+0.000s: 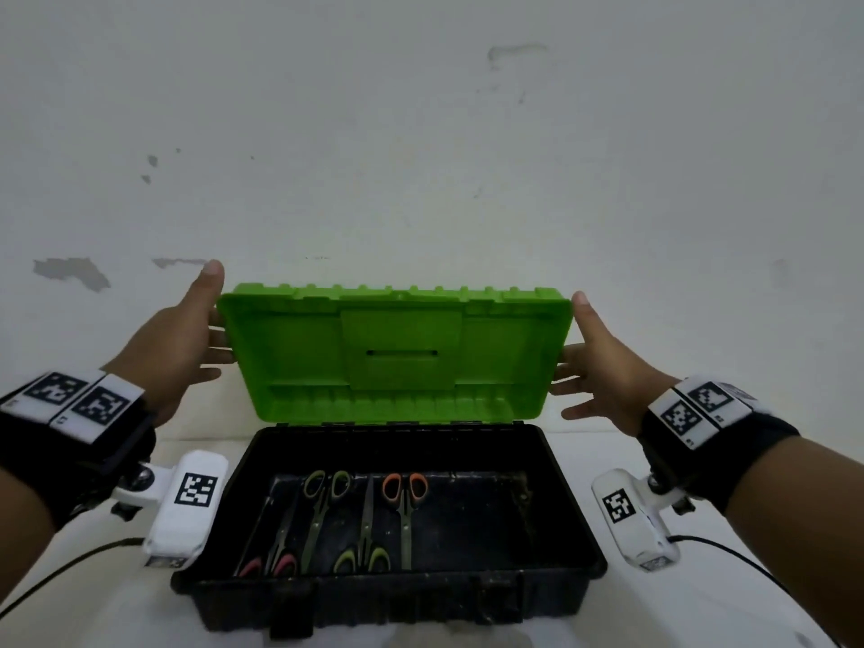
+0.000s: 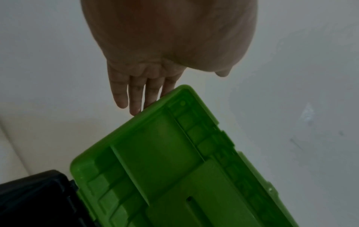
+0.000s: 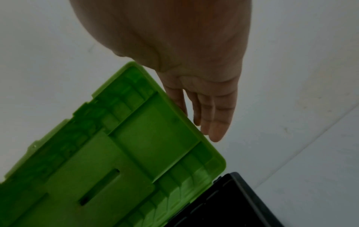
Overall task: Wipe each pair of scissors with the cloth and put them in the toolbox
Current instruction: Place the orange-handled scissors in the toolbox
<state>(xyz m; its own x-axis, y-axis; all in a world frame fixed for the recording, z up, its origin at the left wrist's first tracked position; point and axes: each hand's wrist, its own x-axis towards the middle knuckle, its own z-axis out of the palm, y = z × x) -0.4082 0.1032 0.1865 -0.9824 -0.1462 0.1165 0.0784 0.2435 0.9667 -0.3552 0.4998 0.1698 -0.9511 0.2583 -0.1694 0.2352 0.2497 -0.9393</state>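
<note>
The black toolbox stands open in front of me, its green lid upright. Several scissors lie inside: a red-handled pair, two green-handled pairs and an orange-handled pair. My left hand lies against the lid's left edge, thumb up at its top corner, fingers straight. My right hand touches the lid's right edge the same way. In the wrist views the left fingers and right fingers reach straight behind the lid. No cloth is in view.
The box sits on a white surface close to a white wall with chipped paint. Wrist camera cables trail on both sides of the box.
</note>
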